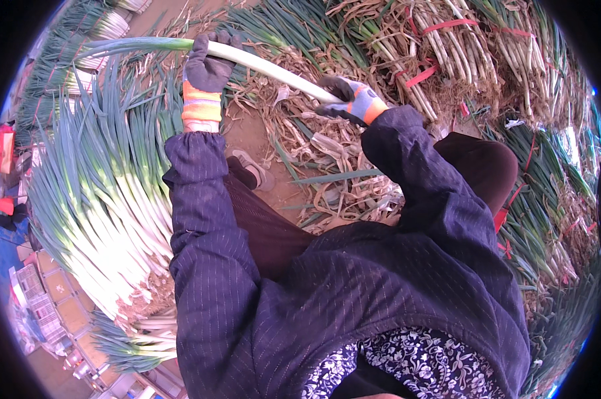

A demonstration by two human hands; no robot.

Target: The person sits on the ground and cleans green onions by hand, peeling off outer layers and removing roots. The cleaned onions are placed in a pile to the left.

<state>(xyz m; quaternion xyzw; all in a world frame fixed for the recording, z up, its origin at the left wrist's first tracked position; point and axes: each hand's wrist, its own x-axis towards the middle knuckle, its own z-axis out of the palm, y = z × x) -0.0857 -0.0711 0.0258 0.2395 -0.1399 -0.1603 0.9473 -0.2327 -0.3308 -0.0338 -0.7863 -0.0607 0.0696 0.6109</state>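
One long green onion [270, 69] is held up across the top of the view, its green leaves to the left and its white root end to the right. My left hand [211, 62], in a dark-coated work glove with an orange cuff, is closed around the stalk where green turns white. Near the root end, my right hand [352, 99], in a similar glove, grips the stalk; its fingertips are partly hidden. A large pile of cleaned green onions [116, 209] with white stems lies beside my left arm.
Dry peeled leaves [330, 149] litter the ground before me. Red-tied bundles of untrimmed green onions [450, 50] lie at upper right, and more bundles [534, 219] at right. Cleaned bundles [76, 82] line the upper left. A shoe [253, 169] rests on the bare soil.
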